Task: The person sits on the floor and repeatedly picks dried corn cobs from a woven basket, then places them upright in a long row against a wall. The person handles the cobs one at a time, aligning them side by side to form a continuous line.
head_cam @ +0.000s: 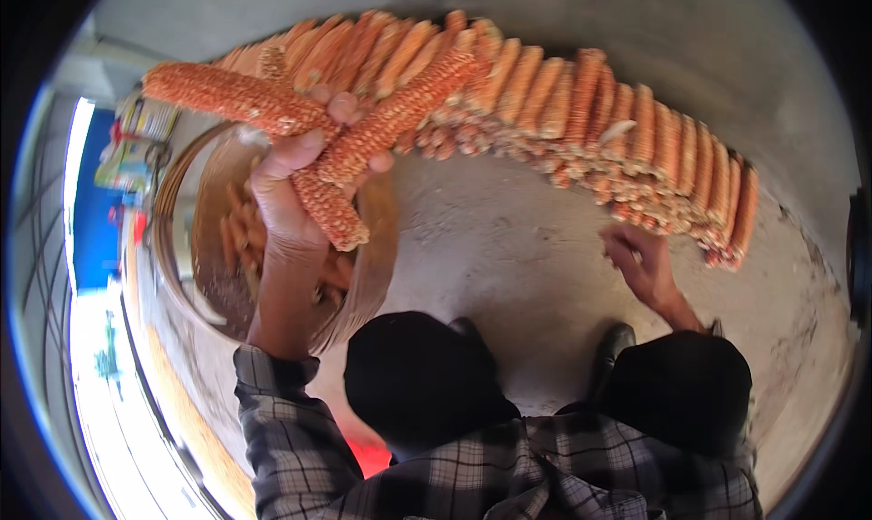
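My left hand (300, 172) is raised at the upper left, closed around several bare corncobs (402, 115) that cross one another and point different ways. Behind and below it stands a round woven basket (378, 227) with more cobs (242, 234) lying inside. A long curved stack of corncobs (538, 97) runs against the wall, its cobs laid side by side in layers. My right hand (640, 261) hangs low near the front of the stack's right part, fingers curled; whether anything small is between them cannot be told.
A grey concrete floor (490, 247) lies between my legs and the stack. The wall rises behind the cobs. At the far left are colourful bags (129, 166), a blue panel (95, 206) and a bright opening. Something red (368, 455) shows beneath me.
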Tool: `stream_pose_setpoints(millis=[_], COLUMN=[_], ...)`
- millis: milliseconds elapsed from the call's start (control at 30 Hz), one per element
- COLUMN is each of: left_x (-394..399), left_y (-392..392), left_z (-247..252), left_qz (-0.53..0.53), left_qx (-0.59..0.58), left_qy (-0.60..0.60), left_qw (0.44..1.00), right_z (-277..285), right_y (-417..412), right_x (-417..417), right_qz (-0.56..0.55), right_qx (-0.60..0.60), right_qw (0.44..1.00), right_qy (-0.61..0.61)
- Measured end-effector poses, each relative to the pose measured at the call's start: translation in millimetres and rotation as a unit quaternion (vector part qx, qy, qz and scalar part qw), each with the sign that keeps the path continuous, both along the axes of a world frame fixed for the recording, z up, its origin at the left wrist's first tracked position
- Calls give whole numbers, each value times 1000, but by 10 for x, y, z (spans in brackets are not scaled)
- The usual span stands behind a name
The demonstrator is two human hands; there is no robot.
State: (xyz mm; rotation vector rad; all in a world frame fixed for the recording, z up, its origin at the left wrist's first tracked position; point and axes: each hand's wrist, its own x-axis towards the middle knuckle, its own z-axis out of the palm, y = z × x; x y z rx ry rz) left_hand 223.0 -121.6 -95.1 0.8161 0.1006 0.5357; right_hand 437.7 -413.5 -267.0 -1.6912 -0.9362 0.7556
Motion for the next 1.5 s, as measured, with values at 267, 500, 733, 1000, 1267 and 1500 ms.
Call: stream_pose_setpoints(millis=[267,500,733,1000,1267,1500], left_x=[1209,1651,1693,1537,1606,1653], left_y=[-701,-1090,-1425,-1472,-1483,-1505], left_z=[-239,-341,-651,-819,-864,-907], left_qz=[-181,-233,-219,-220,-223,-229], left_qx=[6,91,89,123,120,119], left_qy=[91,256,325,393,404,410], left_qw=[979,934,916,884,879,875], right_z=[998,861,578,316,-83,-367], right_y=[357,98,-157,-740,-1160,-1270], right_x=[145,174,219,875,1724,1806], right_qz=[-15,-158,-151,-382,-406,-441], right_qx=[126,208,164,65,-211,-125], right_qw=[971,879,922,920,867,857], right_qy=[203,399,317,66,-195,-237])
